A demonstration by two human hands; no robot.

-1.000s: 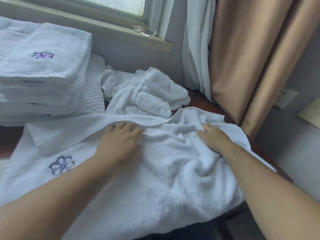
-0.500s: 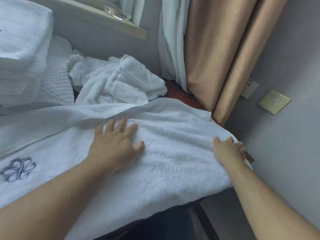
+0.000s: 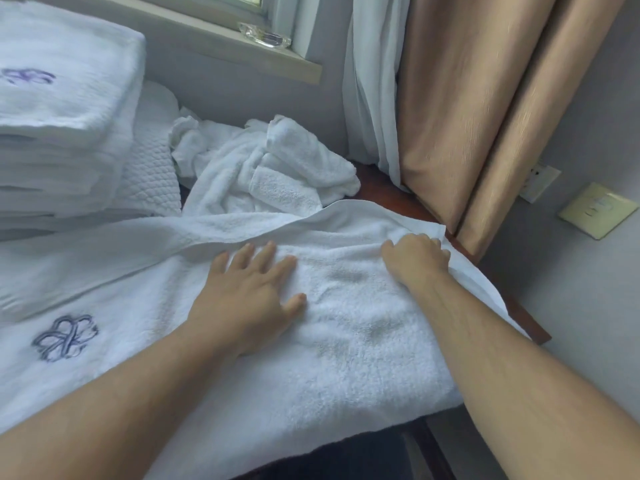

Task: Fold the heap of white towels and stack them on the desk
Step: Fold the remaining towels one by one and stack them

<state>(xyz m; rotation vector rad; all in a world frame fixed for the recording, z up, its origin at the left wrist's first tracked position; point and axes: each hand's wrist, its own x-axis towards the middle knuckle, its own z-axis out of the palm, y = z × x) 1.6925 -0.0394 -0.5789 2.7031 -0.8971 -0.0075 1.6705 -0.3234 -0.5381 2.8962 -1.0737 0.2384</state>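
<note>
One towel lies spread over the desk front. On it the left hand stays flat, fingers spread. The right hand has shifted from the towel's right edge to its far corner and grips it with curled fingers. Unfolded heap behind, folded stack at left.

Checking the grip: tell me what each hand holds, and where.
Right hand grips the spread towel near its far right corner; left hand presses flat, holding nothing.

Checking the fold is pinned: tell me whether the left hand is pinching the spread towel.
No, the left hand lies flat on the spread towel with its fingers straight.
</note>
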